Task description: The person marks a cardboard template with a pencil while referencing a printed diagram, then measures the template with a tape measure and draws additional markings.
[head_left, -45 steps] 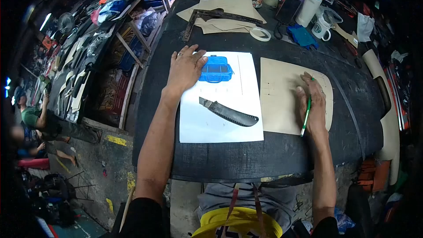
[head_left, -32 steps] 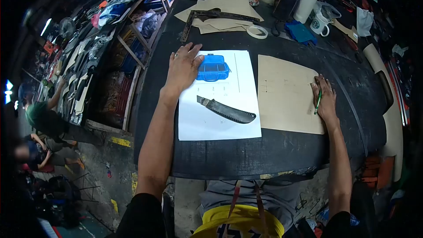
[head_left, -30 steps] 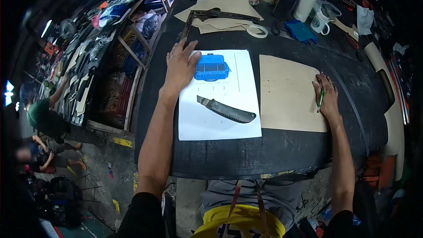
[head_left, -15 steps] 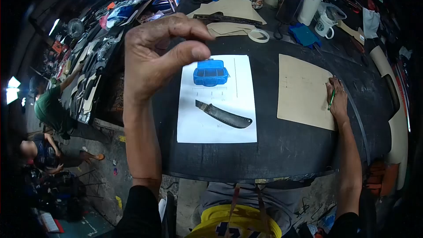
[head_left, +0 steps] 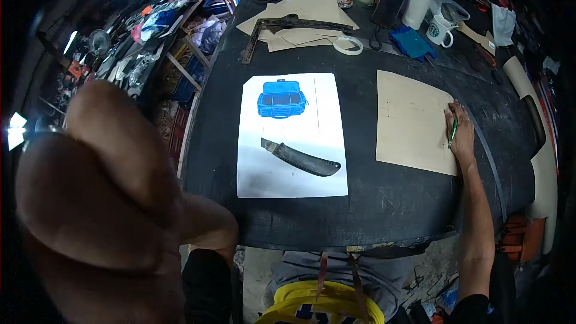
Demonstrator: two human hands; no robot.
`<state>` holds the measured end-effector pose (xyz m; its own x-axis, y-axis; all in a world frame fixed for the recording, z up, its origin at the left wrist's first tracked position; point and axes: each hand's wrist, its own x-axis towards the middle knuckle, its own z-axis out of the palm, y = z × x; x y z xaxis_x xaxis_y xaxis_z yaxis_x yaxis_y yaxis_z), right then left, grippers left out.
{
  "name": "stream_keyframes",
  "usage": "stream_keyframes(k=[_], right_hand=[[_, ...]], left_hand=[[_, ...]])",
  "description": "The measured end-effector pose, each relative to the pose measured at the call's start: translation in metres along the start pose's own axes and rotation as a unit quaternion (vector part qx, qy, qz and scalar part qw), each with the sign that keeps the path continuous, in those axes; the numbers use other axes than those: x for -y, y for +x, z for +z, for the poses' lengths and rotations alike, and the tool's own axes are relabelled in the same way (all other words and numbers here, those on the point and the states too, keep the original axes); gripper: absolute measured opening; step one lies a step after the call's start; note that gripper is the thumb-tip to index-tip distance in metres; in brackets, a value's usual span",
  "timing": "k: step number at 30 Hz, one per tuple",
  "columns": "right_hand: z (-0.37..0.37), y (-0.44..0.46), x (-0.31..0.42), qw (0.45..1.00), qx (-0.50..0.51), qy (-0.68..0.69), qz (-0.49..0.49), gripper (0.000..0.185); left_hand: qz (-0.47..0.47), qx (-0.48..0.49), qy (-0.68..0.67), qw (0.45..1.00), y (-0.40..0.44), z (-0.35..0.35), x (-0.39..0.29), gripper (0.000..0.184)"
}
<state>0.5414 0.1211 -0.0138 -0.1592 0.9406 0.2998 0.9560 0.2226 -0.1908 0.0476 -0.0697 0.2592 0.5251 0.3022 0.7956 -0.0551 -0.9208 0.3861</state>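
Note:
My left hand (head_left: 102,204) is raised very near the camera at the left, large and out of focus. Its fingers look bent, but whether anything is between them is hidden. On the right edge of a tan card sheet (head_left: 414,123) lies my right hand (head_left: 462,135), with a green pen (head_left: 452,134) held in its fingers. Small marks show on the card. Left of it, a white printed sheet (head_left: 252,174) bears a picture of a blue bag (head_left: 281,101). A cutter knife with a black handle (head_left: 309,161) lies across this paper.
At the back of the black tabletop (head_left: 360,210) are card pieces (head_left: 312,9), a dark metal square (head_left: 312,23) and a tape roll (head_left: 348,45). A blue cloth (head_left: 413,43), white mug (head_left: 441,33), phone (head_left: 390,5) and tumbler (head_left: 419,3) stand or lie farther right.
My left hand has moved left and down, much closer to the camera, uncovering the metal square's short arm. My right hand stays on the card with the pen. The view has shifted slightly.

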Motion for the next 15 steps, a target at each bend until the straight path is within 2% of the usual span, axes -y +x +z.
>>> stream_keyframes(k=[5, 6, 8, 11, 15], right_hand=[[0.0, -0.006, 0.008, 1.0, -0.006, 0.013, 0.012, 0.052], [-0.001, -0.006, 0.009, 1.0, -0.01, 0.014, 0.011, 0.052], [-0.001, -0.006, 0.011, 1.0, -0.016, 0.015, 0.012, 0.051], [0.005, -0.005, 0.001, 0.999, -0.027, 0.02, 0.003, 0.05], [0.014, -0.001, -0.004, 0.998, -0.052, 0.024, -0.018, 0.048]], left_hand=[[-0.02, -0.022, 0.002, 1.0, 0.004, 0.029, -0.01, 0.044], [-0.02, -0.024, 0.003, 1.0, 0.017, 0.019, 0.009, 0.045], [-0.021, -0.025, 0.006, 0.999, -0.019, -0.069, -0.019, 0.046], [-0.029, -0.032, 0.001, 0.999, -0.046, -0.092, -0.057, 0.048], [-0.037, -0.035, -0.007, 0.999, -0.015, -0.028, -0.041, 0.051]])
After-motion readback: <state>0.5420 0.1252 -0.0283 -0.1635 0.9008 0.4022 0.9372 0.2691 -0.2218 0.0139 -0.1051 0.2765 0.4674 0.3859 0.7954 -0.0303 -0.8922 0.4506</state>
